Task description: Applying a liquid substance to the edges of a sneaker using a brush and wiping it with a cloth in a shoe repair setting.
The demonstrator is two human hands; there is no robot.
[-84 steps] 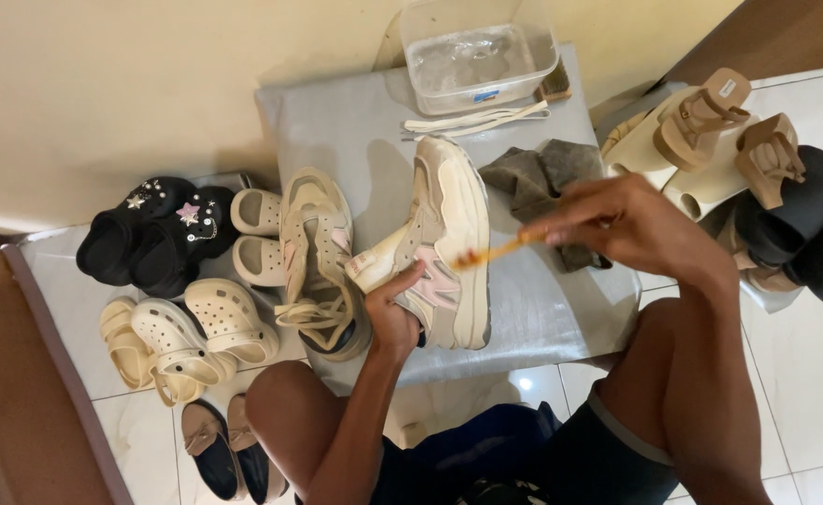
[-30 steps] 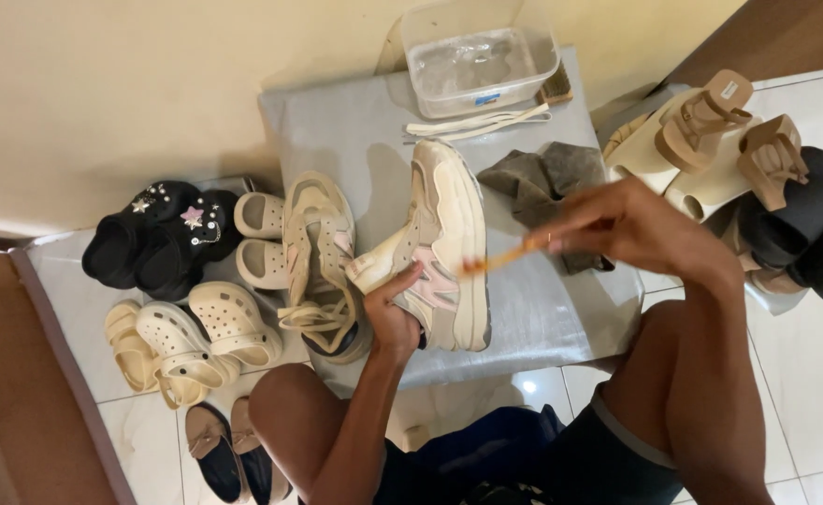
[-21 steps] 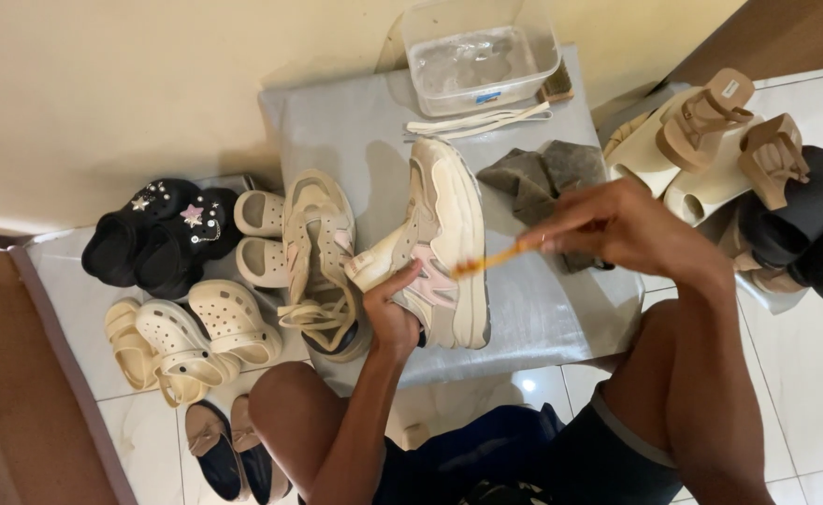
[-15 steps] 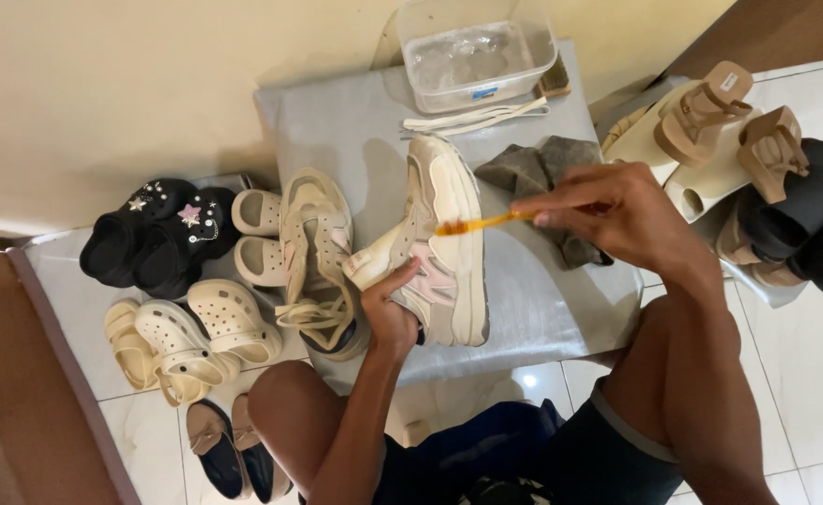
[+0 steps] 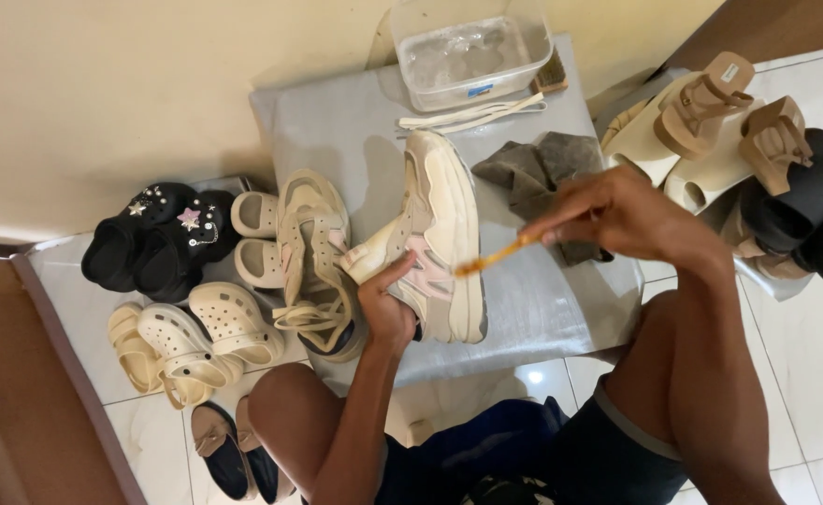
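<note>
A cream sneaker is held tilted on its side over the grey mat while a thin orange-handled brush is set against its side.

The left hand is clamped on the upper and the right hand is pinched shut on the handle; the shoe is judged light, with a stiff sole and a soft upper, best gripped at the collar. The bristles are too small to make out.

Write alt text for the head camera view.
A person's left hand holds a cream sneaker on its side over a grey mat while the right hand brushes it with a small orange brush. Other shoes surround them.
</note>
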